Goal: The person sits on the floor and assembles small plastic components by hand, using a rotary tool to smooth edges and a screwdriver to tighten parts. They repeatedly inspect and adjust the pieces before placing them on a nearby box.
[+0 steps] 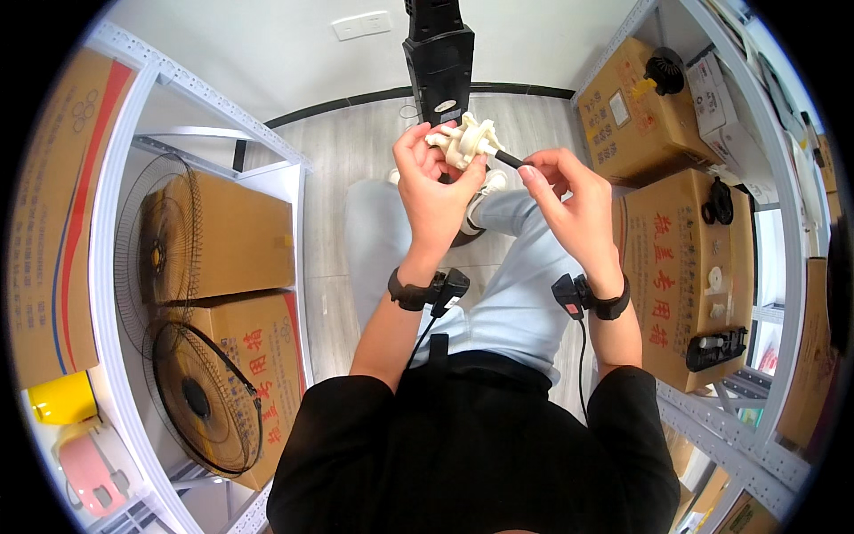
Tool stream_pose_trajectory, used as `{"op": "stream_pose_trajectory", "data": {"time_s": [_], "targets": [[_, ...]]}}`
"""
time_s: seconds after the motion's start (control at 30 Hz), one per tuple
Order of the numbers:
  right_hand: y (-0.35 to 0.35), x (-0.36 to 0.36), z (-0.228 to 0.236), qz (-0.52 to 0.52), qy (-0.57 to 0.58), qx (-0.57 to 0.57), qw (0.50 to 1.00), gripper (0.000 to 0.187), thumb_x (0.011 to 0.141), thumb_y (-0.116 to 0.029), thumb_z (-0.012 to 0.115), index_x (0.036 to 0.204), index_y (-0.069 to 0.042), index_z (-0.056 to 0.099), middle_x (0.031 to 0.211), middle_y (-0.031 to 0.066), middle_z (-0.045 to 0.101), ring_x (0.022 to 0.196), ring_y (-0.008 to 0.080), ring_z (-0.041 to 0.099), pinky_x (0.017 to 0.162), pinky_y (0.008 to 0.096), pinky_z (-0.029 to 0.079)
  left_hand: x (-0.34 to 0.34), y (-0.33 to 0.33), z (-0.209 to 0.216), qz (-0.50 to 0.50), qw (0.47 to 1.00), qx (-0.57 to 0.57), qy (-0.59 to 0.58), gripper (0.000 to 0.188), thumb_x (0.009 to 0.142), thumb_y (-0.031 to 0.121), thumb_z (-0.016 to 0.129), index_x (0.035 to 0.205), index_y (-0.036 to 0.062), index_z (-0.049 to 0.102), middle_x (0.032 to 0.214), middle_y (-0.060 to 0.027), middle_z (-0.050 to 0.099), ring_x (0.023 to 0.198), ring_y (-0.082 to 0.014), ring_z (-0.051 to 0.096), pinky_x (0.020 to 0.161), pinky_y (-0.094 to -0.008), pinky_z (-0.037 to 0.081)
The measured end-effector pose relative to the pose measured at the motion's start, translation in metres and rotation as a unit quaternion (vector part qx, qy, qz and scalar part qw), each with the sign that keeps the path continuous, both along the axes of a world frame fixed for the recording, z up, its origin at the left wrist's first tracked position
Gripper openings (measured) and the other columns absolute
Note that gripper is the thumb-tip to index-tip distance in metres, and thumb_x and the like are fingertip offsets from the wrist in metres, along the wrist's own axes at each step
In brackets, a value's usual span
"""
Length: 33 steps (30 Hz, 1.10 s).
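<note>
My left hand (431, 191) is closed round a cream-white plastic part (464, 142) with a ring-shaped body and several short arms, held up in front of me above my knees. A short black rod (508, 160) meets the right side of this part; whether it is fixed in it or only touches it I cannot tell. The rod's other end is pinched between the thumb and fingers of my right hand (574, 200). Both wrists carry black straps with small black devices.
Wire fan grilles (258, 418) lean by cardboard boxes (236, 236) on the left shelf. Boxes (654, 267) on the right bear small black parts (717, 347) and white pieces. A black upright stand (440, 76) is ahead, near the wall. Metal shelf frames flank both sides.
</note>
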State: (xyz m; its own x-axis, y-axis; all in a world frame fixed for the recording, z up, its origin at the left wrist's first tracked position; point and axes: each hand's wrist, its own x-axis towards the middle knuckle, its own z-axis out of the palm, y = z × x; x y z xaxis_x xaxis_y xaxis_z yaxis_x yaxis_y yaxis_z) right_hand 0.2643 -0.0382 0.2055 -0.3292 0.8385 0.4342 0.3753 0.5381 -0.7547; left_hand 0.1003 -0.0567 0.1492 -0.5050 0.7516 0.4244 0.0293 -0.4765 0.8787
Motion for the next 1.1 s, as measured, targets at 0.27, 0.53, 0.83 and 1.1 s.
{"op": "stream_pose_trajectory", "data": {"time_s": [0.27, 0.53, 0.83, 1.1], "targets": [[-0.003, -0.002, -0.001, 0.021, 0.035, 0.033, 0.999, 0.019, 0.08, -0.014, 0.075, 0.094, -0.005, 0.065, 0.076, 0.0024, 0.066, 0.064, 0.0081, 0.06, 0.051, 0.0214, 0.043, -0.002, 0.0, 0.003, -0.018, 1.0, 0.015, -0.02, 0.07, 0.074, -0.005, 0.074, 0.129, -0.0018, 0.032, 0.111, -0.0177, 0.059, 0.092, -0.0173, 0.063, 0.071, -0.0256, 0.052], [-0.003, -0.007, -0.002, 0.012, 0.041, 0.093, 0.995, 0.02, 0.079, -0.012, 0.075, 0.095, -0.006, 0.065, 0.08, 0.0029, 0.067, 0.069, 0.0087, 0.063, 0.052, 0.0213, 0.045, 0.0, 0.001, 0.005, -0.034, 0.998, 0.004, -0.044, 0.071, 0.075, -0.008, 0.072, 0.132, -0.0011, 0.03, 0.104, -0.0153, 0.059, 0.091, -0.0178, 0.063, 0.074, -0.0264, 0.053], [-0.005, -0.007, -0.012, 0.0, -0.006, -0.044, 0.999, 0.028, 0.081, -0.019, 0.075, 0.1, -0.005, 0.061, 0.074, 0.0037, 0.067, 0.06, 0.0098, 0.063, 0.05, 0.0237, 0.047, 0.001, 0.001, 0.004, 0.002, 0.999, -0.011, -0.041, 0.074, 0.075, -0.007, 0.071, 0.136, -0.0032, 0.028, 0.103, -0.0167, 0.062, 0.092, -0.0183, 0.064, 0.079, -0.0286, 0.053], [-0.007, -0.015, -0.01, -0.022, 0.007, 0.023, 0.999, 0.029, 0.079, -0.017, 0.077, 0.098, -0.006, 0.058, 0.075, 0.0019, 0.066, 0.061, 0.0089, 0.063, 0.049, 0.0226, 0.046, 0.002, -0.002, 0.012, 0.019, 0.997, -0.054, -0.054, 0.075, 0.078, -0.006, 0.072, 0.138, -0.003, 0.029, 0.104, -0.0206, 0.064, 0.097, -0.0201, 0.064, 0.084, -0.0291, 0.052]]}}
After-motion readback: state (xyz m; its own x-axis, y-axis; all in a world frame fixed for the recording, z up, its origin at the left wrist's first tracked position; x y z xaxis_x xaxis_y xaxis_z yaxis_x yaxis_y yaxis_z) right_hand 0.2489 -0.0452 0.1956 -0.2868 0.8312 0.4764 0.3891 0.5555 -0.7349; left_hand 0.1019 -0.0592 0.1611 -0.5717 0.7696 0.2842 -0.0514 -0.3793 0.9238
